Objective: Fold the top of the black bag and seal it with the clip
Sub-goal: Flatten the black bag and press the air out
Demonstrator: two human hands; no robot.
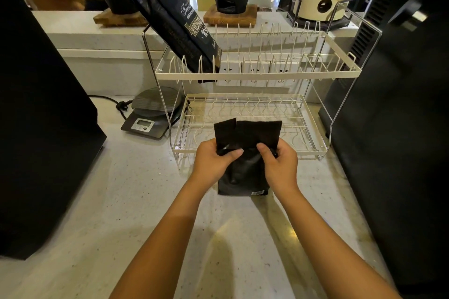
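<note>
Our fingers [237, 152] pinch the black bag [245, 172] from both sides: the left hand [213, 161] grips its left edge, the right hand [279, 165] its right edge, both closed on the material just below the flat top flap. The bag stands on the pale counter [136, 201], near us and just in front of the wire rack [255, 104]. The top flap is upright and unfolded, so we judge the fold barely begun. We see no clip anywhere, though it may be hidden in a hand; sealing remains.

two black bags [245, 167], two hands [213, 161], one rack [255, 75], one scale [150, 114]
</note>
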